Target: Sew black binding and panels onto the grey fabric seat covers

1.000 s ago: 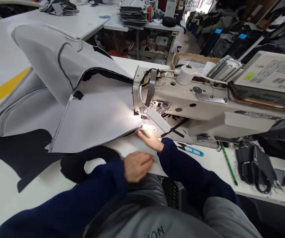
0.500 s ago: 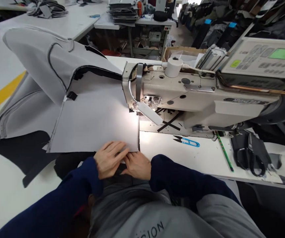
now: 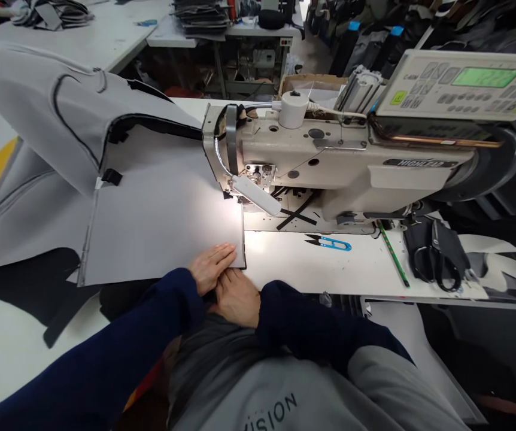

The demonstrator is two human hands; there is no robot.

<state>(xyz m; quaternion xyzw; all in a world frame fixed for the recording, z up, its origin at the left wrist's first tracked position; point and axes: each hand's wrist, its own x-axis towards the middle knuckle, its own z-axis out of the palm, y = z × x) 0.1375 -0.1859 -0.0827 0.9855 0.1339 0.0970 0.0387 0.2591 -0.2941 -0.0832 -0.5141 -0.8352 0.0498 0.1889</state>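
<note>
- The left hand [image 3: 213,266] lies over the near edge of the grey fabric [image 3: 163,221], close to its right corner, fingers stretched out and pressed together on the top face; its thumb is hidden, so whether it pinches the edge cannot be told
- The right hand [image 3: 237,296] is just beside and touching the left hand, fingers drawn together at the same near edge; how tightly they close, and whether they pinch the cloth, cannot be told
- The grey fabric spreads across the white table [image 3: 285,263], its right edge running from the lit needle area of the sewing machine [image 3: 285,149] down to the hands; its left part rises in large folds
- A small lamp [image 3: 257,194] slants across the front of the machine head
- Blue-handled thread snips [image 3: 330,242] lie on the table to the right of the hands, apart from them
- Farther right are a green pencil [image 3: 393,254] and black-handled scissors [image 3: 437,268] beside a dark pouch [image 3: 446,245]
</note>
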